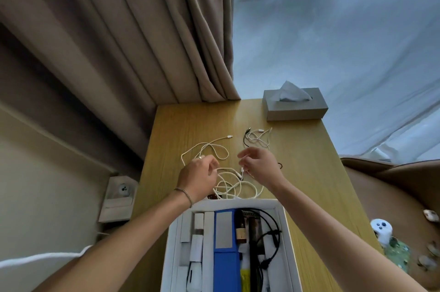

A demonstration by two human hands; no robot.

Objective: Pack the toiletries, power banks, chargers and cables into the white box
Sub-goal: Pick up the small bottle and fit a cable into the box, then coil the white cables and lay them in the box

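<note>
The white box (282, 208) lies open at the near edge of the wooden table (297, 172), holding a blue case, white items, a yellow tube and a black cable. Just beyond it a tangled white cable (228, 184) rests on the table. My left hand (198, 176) pinches one strand of it. My right hand (259, 165) pinches its connector end, lifted slightly. A second white cable (209, 147) loops further back, and a small bundle of black and white cables (258, 137) lies behind my right hand.
A grey tissue box (295, 105) stands at the table's far right corner. Beige curtains hang behind on the left. A wall socket (121, 190) is left of the table. A brown seat with a white controller (381, 228) is to the right.
</note>
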